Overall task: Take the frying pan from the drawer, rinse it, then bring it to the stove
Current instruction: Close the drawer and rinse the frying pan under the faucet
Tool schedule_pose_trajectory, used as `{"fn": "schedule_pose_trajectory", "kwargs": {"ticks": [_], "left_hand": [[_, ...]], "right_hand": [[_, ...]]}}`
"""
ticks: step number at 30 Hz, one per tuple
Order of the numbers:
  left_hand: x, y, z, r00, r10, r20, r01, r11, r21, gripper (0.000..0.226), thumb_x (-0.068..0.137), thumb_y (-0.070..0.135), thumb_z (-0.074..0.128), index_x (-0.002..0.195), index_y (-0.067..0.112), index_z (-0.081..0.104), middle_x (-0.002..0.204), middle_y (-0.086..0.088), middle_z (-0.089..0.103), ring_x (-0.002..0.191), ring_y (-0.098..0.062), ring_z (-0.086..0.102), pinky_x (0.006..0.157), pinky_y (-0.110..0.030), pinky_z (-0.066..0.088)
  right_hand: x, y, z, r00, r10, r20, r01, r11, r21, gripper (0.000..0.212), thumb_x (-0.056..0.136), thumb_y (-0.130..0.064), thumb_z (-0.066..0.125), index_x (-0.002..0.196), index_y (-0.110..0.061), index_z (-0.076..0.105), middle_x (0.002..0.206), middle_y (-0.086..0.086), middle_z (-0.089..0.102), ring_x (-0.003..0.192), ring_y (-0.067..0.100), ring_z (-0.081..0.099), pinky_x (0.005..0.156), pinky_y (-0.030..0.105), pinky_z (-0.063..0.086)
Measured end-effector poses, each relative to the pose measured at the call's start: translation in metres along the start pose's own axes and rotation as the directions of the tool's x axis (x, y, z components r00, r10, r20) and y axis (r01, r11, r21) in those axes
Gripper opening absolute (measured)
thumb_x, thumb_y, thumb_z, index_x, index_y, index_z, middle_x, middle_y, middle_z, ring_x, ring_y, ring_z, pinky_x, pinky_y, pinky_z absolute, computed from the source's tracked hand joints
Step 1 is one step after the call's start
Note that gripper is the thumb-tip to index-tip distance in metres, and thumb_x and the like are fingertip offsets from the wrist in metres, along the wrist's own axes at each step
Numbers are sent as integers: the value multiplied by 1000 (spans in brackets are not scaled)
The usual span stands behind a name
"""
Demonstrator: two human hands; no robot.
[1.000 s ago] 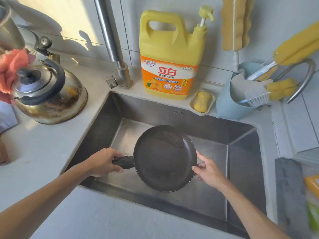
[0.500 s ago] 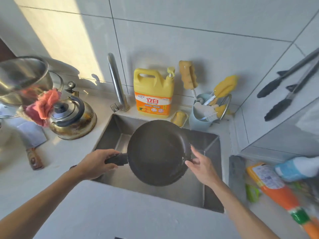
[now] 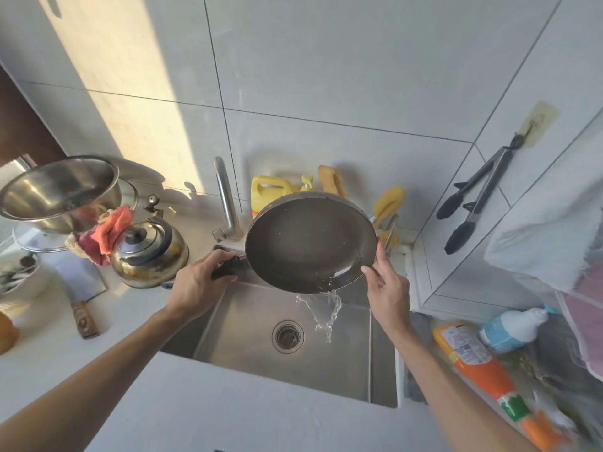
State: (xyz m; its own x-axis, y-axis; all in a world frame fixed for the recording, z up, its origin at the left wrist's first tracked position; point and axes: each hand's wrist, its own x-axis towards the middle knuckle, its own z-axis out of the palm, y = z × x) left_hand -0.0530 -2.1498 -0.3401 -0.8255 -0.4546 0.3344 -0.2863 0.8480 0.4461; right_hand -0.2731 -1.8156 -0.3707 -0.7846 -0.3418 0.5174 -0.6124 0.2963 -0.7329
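Sink below tilted frying pan; faucet, kettle beside.

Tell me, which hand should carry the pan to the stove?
Probably the left. The left hand grips the handle of the pan, while the right hand only pinches its rim as water pours into the sink.
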Motion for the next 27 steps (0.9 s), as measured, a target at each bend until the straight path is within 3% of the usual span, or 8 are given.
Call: {"fn": "schedule_pose_trajectory", "kwargs": {"ticks": [5,10,15,18,21,23,25,27], "left_hand": [[11,9,-16,996,59,-69,-58,998,19,47,85,18,93,125,21,67,110,-2,82,88,-30,79,70,-44,65],[17,13,-24,990,95,-105,-96,995,0,48,83,17,95,122,22,67,105,-3,83,82,-34,78,65,-46,64],[38,10,-39,972,182,148,-174,983,-65,44,89,27,90,126,36,67,106,9,77,85,-21,74,69,-38,59],[59,2,-39,894,292,340,-255,955,-150,45,90,34,88,129,47,68,110,13,79,91,-12,76,79,-37,61],[76,6,-29,790,356,498,-305,934,-184,49,90,38,88,125,57,59,108,18,78,90,4,72,81,-25,58],[82,19,-21,710,399,580,-345,915,-207,45,91,42,87,125,55,61,97,27,75,82,11,68,76,-21,53],[83,44,-16,633,436,640,-370,896,-244,37,91,48,84,124,49,68,79,29,71,73,10,67,70,-24,53],[84,77,-12,553,463,692,-394,878,-272,32,94,47,81,124,42,72,72,23,74,64,2,68,64,-26,57]], "right_hand": [[14,-13,-9,996,-48,-70,49,999,6,88,104,-8,68,164,-59,27,78,29,68,62,41,61,63,46,58],[16,-28,-22,988,-81,-130,79,997,-18,75,107,-20,63,164,-55,30,79,29,69,64,43,64,63,46,58],[11,-48,-44,987,159,-38,-162,980,-113,70,100,-7,70,163,-27,46,82,2,81,72,20,74,78,31,59],[-1,-60,-65,920,385,68,-369,912,-178,73,97,-15,67,163,-32,43,71,16,77,60,24,60,78,40,62],[-25,-74,-87,837,538,98,-506,830,-234,71,97,-24,67,162,-37,44,78,19,79,78,38,76,85,39,62],[-47,-87,-106,811,578,89,-543,800,-255,63,97,-28,67,156,-45,52,80,14,82,76,30,78,88,42,64],[-72,-97,-129,801,593,83,-546,780,-307,51,96,-27,66,138,-57,62,77,12,79,69,27,76,82,45,65],[-98,-107,-155,767,640,43,-591,731,-340,38,95,-26,65,129,-44,70,78,15,78,70,32,76,77,48,64]]}}
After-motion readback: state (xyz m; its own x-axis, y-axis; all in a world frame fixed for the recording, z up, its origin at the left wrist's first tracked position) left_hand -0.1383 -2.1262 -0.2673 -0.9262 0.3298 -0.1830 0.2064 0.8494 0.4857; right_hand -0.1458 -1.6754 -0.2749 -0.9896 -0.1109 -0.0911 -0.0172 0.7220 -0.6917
